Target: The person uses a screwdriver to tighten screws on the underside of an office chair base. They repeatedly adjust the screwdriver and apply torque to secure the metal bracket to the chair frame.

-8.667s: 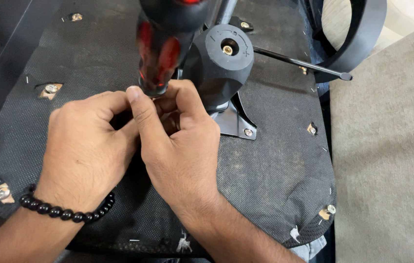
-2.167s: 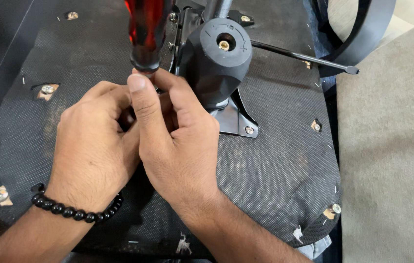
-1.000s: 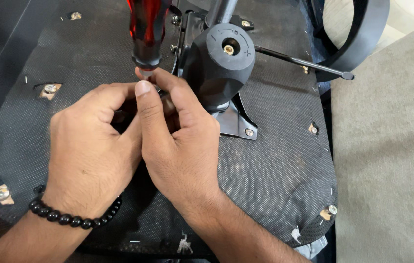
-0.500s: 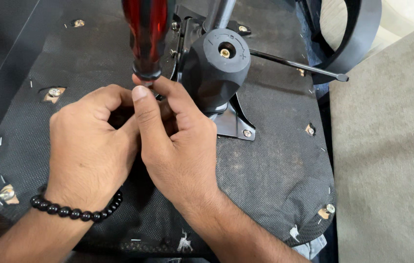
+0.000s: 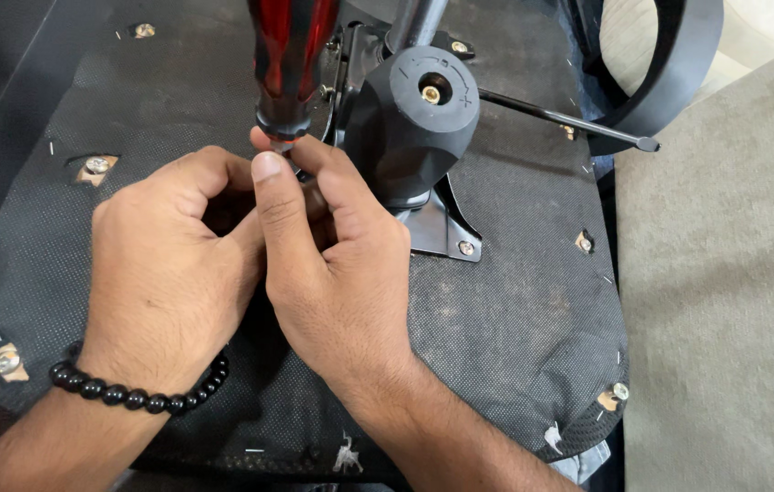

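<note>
A screwdriver with a red and black handle (image 5: 291,55) stands upright over the black fabric underside of an upturned chair seat (image 5: 514,319). My right hand (image 5: 332,273) pinches its shaft just below the handle, thumb pointing up. My left hand (image 5: 168,264), with a black bead bracelet on the wrist, presses against the right hand, its fingers curled in around the lower shaft. The tip and whatever it meets are hidden behind my fingers. Right beside my hands are a large black knob (image 5: 414,118) and the metal mounting plate (image 5: 446,237).
A thin black lever (image 5: 569,118) sticks out to the right from the mechanism. Bolts and staples dot the seat's edge, one bolt at the left (image 5: 96,166). A curved black chair part (image 5: 678,73) lies at the top right, next to a beige surface (image 5: 733,319).
Both hands stay clasped around the screwdriver's shaft. The handle has shifted only slightly in view, and the right thumb sits a little higher against it.
</note>
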